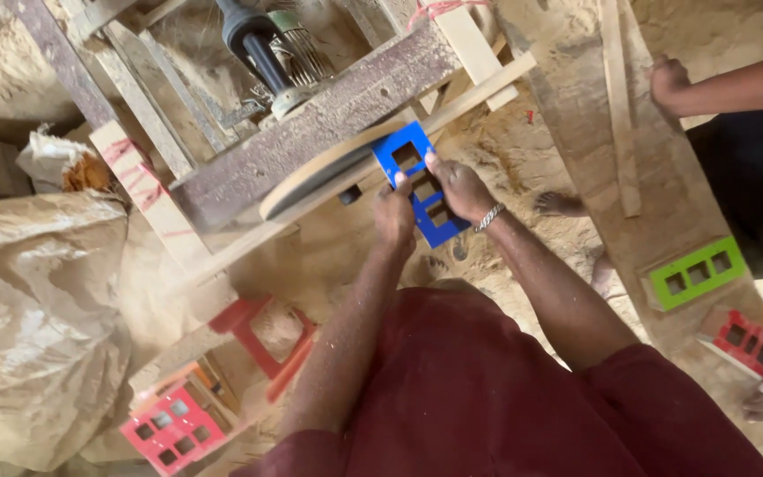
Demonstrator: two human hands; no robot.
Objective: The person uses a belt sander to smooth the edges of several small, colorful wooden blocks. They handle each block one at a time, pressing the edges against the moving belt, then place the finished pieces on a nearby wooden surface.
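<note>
The left hand (394, 215) is closed around the lower left edge of a blue plastic frame (421, 181) (three square openings in it), thumb up on its face, forearm reaching straight forward. The frame is pressed edge-on against a spinning sanding disc (311, 172). The right hand (459, 188), a bracelet (489, 216) at its wrist, grips the frame's right edge, fingers curled on its face, arm angled in from the right.

Four window frames (421, 181) — two red, one blue, one green.

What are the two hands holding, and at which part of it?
Both hold the blue plate with three square openings: left hand at its lower-left edge, right hand at its right edge.
</note>
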